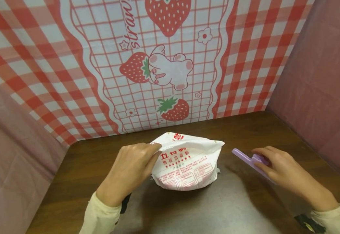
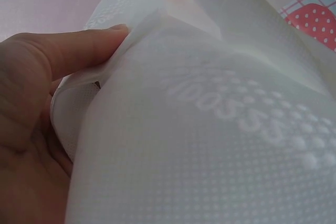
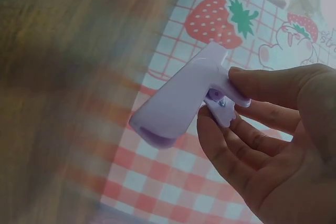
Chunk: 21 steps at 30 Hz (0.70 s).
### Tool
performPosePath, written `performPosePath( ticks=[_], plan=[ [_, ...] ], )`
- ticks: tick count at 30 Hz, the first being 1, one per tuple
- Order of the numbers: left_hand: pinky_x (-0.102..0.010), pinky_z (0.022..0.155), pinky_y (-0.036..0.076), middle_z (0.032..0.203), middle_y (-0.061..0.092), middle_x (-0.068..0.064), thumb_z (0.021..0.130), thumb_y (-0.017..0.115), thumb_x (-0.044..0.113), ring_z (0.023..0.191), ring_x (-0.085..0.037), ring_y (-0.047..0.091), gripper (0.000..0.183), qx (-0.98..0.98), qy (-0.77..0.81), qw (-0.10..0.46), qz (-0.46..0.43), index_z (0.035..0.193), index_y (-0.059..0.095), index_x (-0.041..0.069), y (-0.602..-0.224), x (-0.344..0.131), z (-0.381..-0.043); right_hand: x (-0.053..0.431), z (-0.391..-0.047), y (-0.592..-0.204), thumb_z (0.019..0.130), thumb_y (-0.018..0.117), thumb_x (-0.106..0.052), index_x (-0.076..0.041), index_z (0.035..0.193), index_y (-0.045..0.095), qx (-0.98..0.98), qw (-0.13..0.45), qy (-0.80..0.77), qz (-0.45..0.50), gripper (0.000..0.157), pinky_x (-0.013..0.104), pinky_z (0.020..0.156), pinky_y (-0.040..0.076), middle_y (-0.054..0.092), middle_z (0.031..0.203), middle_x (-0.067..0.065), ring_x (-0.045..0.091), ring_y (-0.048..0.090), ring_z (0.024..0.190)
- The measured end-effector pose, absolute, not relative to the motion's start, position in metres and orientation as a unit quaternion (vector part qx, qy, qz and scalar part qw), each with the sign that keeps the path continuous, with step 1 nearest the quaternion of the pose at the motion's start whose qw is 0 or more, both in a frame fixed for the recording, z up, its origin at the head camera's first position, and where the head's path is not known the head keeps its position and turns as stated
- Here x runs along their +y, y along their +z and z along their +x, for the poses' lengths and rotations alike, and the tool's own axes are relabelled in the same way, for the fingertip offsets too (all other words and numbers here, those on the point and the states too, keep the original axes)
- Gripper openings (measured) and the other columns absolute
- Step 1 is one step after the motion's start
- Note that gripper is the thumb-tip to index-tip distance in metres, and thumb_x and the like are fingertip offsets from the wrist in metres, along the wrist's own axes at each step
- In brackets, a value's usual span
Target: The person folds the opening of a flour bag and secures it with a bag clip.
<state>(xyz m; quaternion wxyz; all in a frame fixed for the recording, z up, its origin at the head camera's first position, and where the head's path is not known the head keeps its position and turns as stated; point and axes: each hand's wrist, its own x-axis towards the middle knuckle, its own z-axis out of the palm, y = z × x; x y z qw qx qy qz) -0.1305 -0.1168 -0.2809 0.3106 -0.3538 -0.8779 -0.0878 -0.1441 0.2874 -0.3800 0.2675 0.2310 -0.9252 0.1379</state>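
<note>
A white flour bag [image 1: 184, 172] with red printing stands near the middle of the table, its upper part flattened and creased. My left hand [image 1: 134, 164] pinches the bag's top left corner between thumb and fingers. In the left wrist view the thumb lies on the white embossed plastic [image 2: 210, 150], and the other fingers are mostly hidden behind it. To the right of the bag and apart from it, my right hand [image 1: 283, 165] holds a light purple bag clip [image 1: 244, 157]. Up close in the right wrist view, thumb and fingers squeeze the handles of that clip [image 3: 176, 90].
The dark brown wooden table [image 1: 94, 162] has a glossy patch in front. A red-and-white checked cloth [image 1: 170, 78] with strawberries hangs behind it. Pink curtains [image 1: 319, 81] close off both sides.
</note>
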Motion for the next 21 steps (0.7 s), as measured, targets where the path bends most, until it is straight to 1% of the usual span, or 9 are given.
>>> performPosePath(
  ticks=[5, 7, 12, 16, 21],
  plan=[
    [-0.028, 0.044, 0.038, 0.059, 0.051, 0.007, 0.080, 0.059, 0.012, 0.050, -0.007, 0.048, 0.005, -0.879, -0.088, 0.308, -0.354, 0.083, 0.062, 0.015, -0.280, -0.117, -0.130, 0.285, -0.143, -0.373, 0.065, 0.077, -0.013, -0.009, 0.096, 0.065, -0.925, 0.274, 0.132, 0.228, 0.033, 0.028, 0.058, 0.043, 0.059, 0.083, -0.006, 0.005, 0.050, 0.067],
    [-0.027, 0.044, 0.038, 0.059, 0.051, 0.008, 0.080, 0.059, 0.012, 0.050, -0.007, 0.047, 0.005, -0.880, -0.087, 0.307, -0.353, 0.082, 0.062, 0.016, -0.280, -0.117, -0.130, 0.283, -0.143, -0.371, 0.064, 0.077, -0.013, -0.009, 0.096, 0.065, -0.925, 0.276, 0.130, 0.228, 0.035, 0.029, 0.058, 0.043, 0.059, 0.084, -0.006, 0.006, 0.050, 0.068],
    [-0.027, 0.044, 0.037, 0.057, 0.048, 0.009, 0.080, 0.061, 0.012, 0.048, -0.006, 0.043, 0.005, -0.879, -0.089, 0.307, -0.353, 0.079, 0.060, 0.017, -0.281, -0.117, -0.130, 0.281, -0.141, -0.365, 0.061, 0.079, -0.013, -0.011, 0.092, 0.065, -0.922, 0.285, 0.124, 0.229, 0.035, 0.026, 0.057, 0.043, 0.059, 0.082, -0.006, 0.006, 0.052, 0.067],
    [-0.027, 0.044, 0.037, 0.058, 0.049, 0.008, 0.080, 0.060, 0.012, 0.049, -0.006, 0.045, 0.004, -0.879, -0.090, 0.306, -0.354, 0.080, 0.061, 0.016, -0.282, -0.117, -0.131, 0.278, -0.141, -0.359, 0.062, 0.078, -0.014, -0.015, 0.089, 0.063, -0.920, 0.294, 0.132, 0.223, 0.031, 0.025, 0.054, 0.042, 0.058, 0.075, -0.009, 0.005, 0.050, 0.062],
    [-0.028, 0.045, 0.039, 0.060, 0.053, 0.007, 0.080, 0.060, 0.012, 0.051, -0.007, 0.049, 0.004, -0.881, -0.089, 0.304, -0.352, 0.082, 0.062, 0.016, -0.282, -0.116, -0.131, 0.275, -0.140, -0.353, 0.064, 0.077, -0.016, -0.017, 0.094, 0.063, -0.910, 0.314, 0.147, 0.227, 0.033, 0.019, 0.058, 0.039, 0.057, 0.075, -0.014, 0.003, 0.050, 0.063]
  ],
)
